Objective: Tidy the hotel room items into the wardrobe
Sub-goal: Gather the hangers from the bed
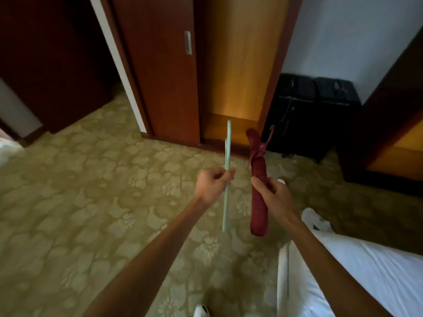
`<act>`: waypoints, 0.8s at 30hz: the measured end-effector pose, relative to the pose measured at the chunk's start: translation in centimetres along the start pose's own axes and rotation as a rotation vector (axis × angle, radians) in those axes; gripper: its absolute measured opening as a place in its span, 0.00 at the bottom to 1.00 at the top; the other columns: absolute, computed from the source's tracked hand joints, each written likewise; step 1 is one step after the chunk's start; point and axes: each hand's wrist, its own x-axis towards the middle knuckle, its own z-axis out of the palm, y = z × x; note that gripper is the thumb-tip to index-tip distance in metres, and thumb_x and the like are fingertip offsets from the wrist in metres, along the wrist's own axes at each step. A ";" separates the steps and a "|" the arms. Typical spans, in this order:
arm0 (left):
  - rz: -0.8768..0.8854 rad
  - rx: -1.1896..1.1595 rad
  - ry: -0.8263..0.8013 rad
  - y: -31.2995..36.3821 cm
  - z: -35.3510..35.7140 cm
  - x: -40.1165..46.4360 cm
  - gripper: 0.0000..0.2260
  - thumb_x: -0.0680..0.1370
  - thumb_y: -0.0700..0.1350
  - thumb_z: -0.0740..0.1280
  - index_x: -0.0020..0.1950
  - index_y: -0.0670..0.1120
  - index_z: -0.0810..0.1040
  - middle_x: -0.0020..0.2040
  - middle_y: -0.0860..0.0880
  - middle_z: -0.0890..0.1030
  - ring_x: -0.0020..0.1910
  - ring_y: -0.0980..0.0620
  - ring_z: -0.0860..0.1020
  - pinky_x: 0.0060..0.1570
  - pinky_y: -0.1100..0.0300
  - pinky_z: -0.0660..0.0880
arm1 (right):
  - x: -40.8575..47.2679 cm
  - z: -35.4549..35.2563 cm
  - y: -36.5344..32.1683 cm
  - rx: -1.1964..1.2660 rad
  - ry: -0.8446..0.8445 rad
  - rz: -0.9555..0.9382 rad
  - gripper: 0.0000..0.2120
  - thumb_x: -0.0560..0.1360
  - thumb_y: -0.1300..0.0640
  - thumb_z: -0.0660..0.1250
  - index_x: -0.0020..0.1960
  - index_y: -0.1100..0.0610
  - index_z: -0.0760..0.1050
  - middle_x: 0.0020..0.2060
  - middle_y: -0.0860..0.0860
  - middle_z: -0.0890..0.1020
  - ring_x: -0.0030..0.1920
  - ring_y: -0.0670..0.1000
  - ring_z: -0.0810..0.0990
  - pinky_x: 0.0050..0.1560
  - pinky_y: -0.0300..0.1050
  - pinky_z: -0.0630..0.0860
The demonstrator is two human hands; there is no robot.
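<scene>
A white bed edge (366, 271) is seen nearest, at the right. A pale green hanger (226, 179) is pinched edge-on by the left hand (211, 185); a red padded hanger (258, 191) is gripped by the right hand (273, 194). Beyond lies patterned carpet (80, 191), then the wardrobe (233, 88) with its sliding door (164, 76) pushed aside, and a black suitcase (311, 115) just beside it.

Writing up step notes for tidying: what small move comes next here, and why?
Probably step toward the open wardrobe: the left hand holds pale green hangers, the right hand a red padded hanger, both short of it.
</scene>
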 end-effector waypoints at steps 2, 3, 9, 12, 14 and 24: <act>0.009 0.003 0.032 -0.3 -1.7 3.7 0.13 0.79 0.52 0.71 0.37 0.47 0.83 0.29 0.54 0.80 0.27 0.62 0.75 0.30 0.67 0.70 | 3.6 1.6 -1.4 -0.032 -0.012 -0.005 0.17 0.76 0.41 0.68 0.42 0.55 0.79 0.33 0.49 0.82 0.32 0.44 0.81 0.34 0.38 0.75; 0.012 0.007 0.036 -0.5 -2.4 5.6 0.14 0.78 0.52 0.71 0.37 0.46 0.83 0.30 0.53 0.80 0.27 0.61 0.75 0.30 0.66 0.70 | 5.5 2.2 -2.0 -0.043 -0.011 -0.004 0.17 0.76 0.40 0.68 0.42 0.55 0.79 0.35 0.50 0.83 0.34 0.46 0.82 0.35 0.40 0.76; 0.008 -0.005 0.018 -1.6 -3.5 19.0 0.14 0.79 0.52 0.70 0.39 0.44 0.84 0.28 0.56 0.79 0.27 0.62 0.74 0.31 0.65 0.71 | 18.4 4.1 -4.0 -0.033 0.006 0.011 0.15 0.75 0.42 0.70 0.43 0.54 0.80 0.37 0.49 0.84 0.36 0.47 0.82 0.31 0.30 0.71; 0.054 0.002 0.005 -1.7 -3.0 27.5 0.15 0.79 0.51 0.70 0.36 0.44 0.83 0.26 0.56 0.77 0.26 0.61 0.72 0.30 0.63 0.69 | 27.1 4.4 -4.9 -0.016 0.012 -0.003 0.13 0.74 0.42 0.71 0.42 0.51 0.80 0.35 0.46 0.83 0.34 0.43 0.81 0.31 0.30 0.70; 0.082 0.012 0.008 -1.1 -2.8 33.6 0.15 0.79 0.51 0.70 0.34 0.48 0.82 0.26 0.57 0.77 0.26 0.62 0.72 0.31 0.64 0.69 | 33.2 4.3 -6.1 -0.005 0.016 -0.036 0.12 0.74 0.41 0.71 0.42 0.50 0.80 0.35 0.46 0.83 0.34 0.43 0.81 0.33 0.32 0.71; 0.135 -0.017 0.085 6.8 -4.8 60.6 0.17 0.79 0.55 0.69 0.33 0.49 0.82 0.30 0.41 0.77 0.30 0.54 0.72 0.35 0.57 0.71 | 59.7 2.9 -17.7 -0.091 -0.077 -0.129 0.22 0.74 0.35 0.67 0.47 0.55 0.80 0.39 0.50 0.83 0.39 0.49 0.83 0.39 0.42 0.77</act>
